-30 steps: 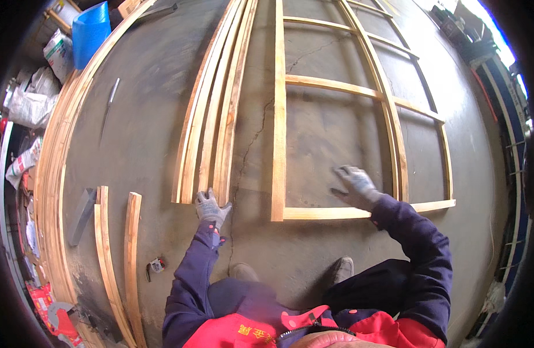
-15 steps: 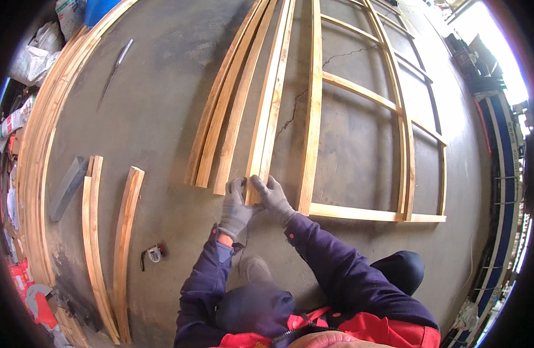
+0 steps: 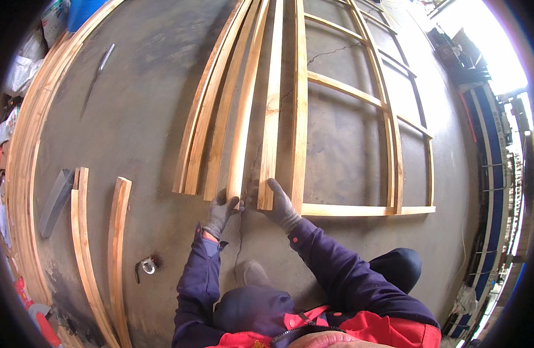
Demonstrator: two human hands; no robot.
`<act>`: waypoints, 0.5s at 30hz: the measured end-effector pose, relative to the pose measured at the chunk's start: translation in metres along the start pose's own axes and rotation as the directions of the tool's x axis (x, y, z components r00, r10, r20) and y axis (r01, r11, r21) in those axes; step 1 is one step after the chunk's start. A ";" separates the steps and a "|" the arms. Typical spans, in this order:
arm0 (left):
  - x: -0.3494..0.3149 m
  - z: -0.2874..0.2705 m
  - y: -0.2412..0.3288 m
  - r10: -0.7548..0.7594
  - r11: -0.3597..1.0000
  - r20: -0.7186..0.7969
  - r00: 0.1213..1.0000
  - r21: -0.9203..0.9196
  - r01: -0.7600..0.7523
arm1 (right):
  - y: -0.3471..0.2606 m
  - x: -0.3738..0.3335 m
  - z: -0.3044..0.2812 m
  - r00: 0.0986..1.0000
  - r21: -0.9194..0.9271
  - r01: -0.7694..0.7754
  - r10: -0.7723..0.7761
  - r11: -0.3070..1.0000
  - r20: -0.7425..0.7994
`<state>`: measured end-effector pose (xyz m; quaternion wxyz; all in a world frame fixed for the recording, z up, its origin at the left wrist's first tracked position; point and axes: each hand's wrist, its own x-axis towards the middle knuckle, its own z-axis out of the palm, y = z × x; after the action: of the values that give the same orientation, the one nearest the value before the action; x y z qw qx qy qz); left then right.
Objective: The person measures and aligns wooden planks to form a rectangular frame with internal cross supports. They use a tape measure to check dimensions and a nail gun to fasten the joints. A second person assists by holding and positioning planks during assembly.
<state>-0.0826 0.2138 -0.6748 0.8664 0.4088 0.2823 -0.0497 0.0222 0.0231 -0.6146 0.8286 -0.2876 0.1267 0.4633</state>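
Observation:
Two long wooden strips lie lengthwise ahead of me, their near ends a small gap apart. My left hand [image 3: 220, 216], in a grey glove, grips the near end of the left wooden strip [image 3: 246, 116]. The end of the right wooden strip [image 3: 271, 119] is in my right hand [image 3: 283, 210], also gloved, with the thumb on top and the other fingers partly hidden. Left of these lie several more wooden strips [image 3: 216, 116], side by side. Close to my right hand stands the near corner of a ladder-like wooden frame [image 3: 299, 110].
A tape measure [image 3: 147, 265] lies on the floor at left, near short wooden pieces [image 3: 118, 226] and a grey angular bar [image 3: 57, 203]. Farther off is a thin long tool [image 3: 99, 72]. Long timber [image 3: 29, 151] lines the left side. Blue-and-white packs [image 3: 490, 145] line the right.
The two strips, lying together before, are now apart: my left hand has moved its strip leftward. My right hand has stayed with the other strip. The view has shifted slightly.

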 end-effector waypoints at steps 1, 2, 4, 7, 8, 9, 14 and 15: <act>0.002 -0.002 -0.003 -0.013 1.000 -0.020 1.000 -0.017 0.013 | -0.001 -0.001 0.002 0.999 0.033 -0.006 0.007 0.999 -0.047; 0.004 -0.002 -0.006 -0.040 0.999 -0.071 0.997 -0.030 0.038 | -0.002 -0.002 0.003 0.998 0.074 -0.012 0.017 0.997 -0.057; 0.005 -0.002 -0.010 0.238 0.929 -0.177 0.955 0.329 -0.170 | -0.003 -0.003 0.001 0.989 0.032 -0.032 0.037 0.999 -0.143; -0.007 0.009 -0.010 0.560 0.589 -0.160 0.813 0.768 -0.254 | -0.003 -0.004 -0.005 0.947 -0.140 -0.092 0.043 0.986 -0.318; -0.014 0.013 -0.004 0.592 0.462 -0.091 0.801 0.853 -0.244 | -0.002 -0.006 -0.005 0.941 -0.157 -0.102 0.044 0.982 -0.336; -0.022 0.020 0.004 0.620 0.325 -0.028 0.784 0.919 -0.223 | -0.002 -0.008 -0.005 0.934 -0.169 -0.104 0.038 0.980 -0.356; -0.052 0.086 0.073 0.722 0.075 0.169 0.671 0.945 -0.319 | -0.009 -0.032 0.024 0.946 -0.005 0.002 -0.004 1.000 -0.324; -0.048 0.102 0.090 0.642 0.325 0.133 0.755 0.845 -0.425 | -0.013 -0.037 0.034 0.947 0.008 0.025 -0.021 1.000 -0.319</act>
<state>-0.0484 0.1909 -0.5367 0.4876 0.8423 0.1670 0.1581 0.0115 0.0122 -0.5649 0.8044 -0.3551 0.2585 0.4001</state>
